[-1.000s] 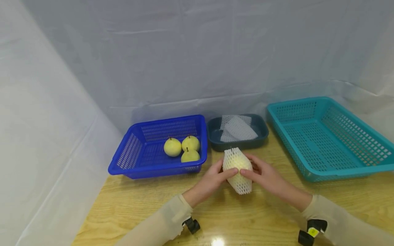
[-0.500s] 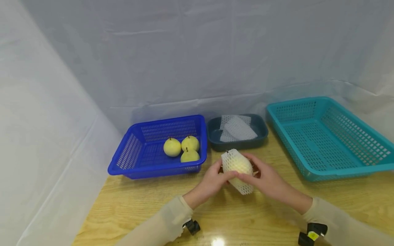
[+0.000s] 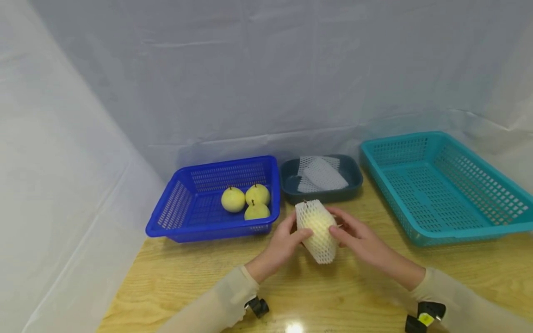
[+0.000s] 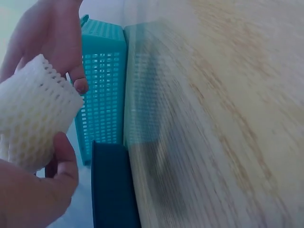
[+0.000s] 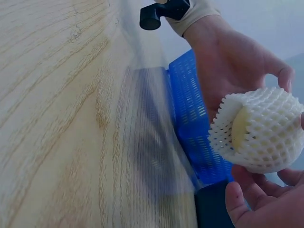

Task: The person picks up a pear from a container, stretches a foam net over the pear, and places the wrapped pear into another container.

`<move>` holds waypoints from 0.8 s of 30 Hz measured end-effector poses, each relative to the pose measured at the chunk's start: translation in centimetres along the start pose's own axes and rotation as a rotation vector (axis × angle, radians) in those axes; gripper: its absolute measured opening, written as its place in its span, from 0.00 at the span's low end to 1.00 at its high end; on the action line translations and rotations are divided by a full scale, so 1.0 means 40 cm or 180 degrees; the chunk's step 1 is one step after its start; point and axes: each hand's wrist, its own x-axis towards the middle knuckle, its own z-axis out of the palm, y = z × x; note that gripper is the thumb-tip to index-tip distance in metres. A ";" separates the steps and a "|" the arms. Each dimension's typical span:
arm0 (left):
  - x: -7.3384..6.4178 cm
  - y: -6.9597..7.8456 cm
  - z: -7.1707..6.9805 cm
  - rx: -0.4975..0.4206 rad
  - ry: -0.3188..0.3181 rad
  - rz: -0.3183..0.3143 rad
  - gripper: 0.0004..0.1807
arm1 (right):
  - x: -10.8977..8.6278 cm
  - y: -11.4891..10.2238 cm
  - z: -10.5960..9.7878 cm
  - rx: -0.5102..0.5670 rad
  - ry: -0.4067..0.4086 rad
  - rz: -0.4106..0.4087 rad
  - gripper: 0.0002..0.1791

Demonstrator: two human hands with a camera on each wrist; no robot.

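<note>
A yellow pear in a white foam net sleeve [image 3: 318,229] is held above the table, between the two hands. My left hand [image 3: 284,243] grips its left side, thumb in front. My right hand [image 3: 363,237] holds its right side, thumb tip on the net and fingers mostly hidden behind. The stem pokes out at the net's top. In the right wrist view, bare pear skin [image 5: 240,127] shows through the open end of the net. The left wrist view shows the left thumb [image 4: 65,154] against the mesh.
A blue basket [image 3: 212,226] at left holds several pears [image 3: 233,200]. Behind the hands, a dark teal tray [image 3: 291,196] contains white foam nets [image 3: 325,173]. A turquoise basket [image 3: 424,185] stands at right. White sheeting [image 3: 266,74] closes off the back and left.
The netted pear tilted, then turned more upright and shifted slightly left. The thumbs, together at its front half a second ago, are now apart on either side. Baskets and tray have not moved.
</note>
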 end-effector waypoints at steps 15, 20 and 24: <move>-0.009 0.002 -0.004 0.0021 -0.0070 0.0379 0.40 | 0.001 -0.006 0.001 0.0188 -0.0291 0.0176 0.35; -0.009 0.004 -0.002 -0.0051 -0.0087 0.0286 0.36 | -0.001 -0.008 0.002 0.0232 -0.0114 0.0223 0.35; -0.006 0.008 0.002 -0.0033 0.0012 0.0196 0.31 | -0.003 -0.009 0.002 0.0171 0.0094 0.0317 0.36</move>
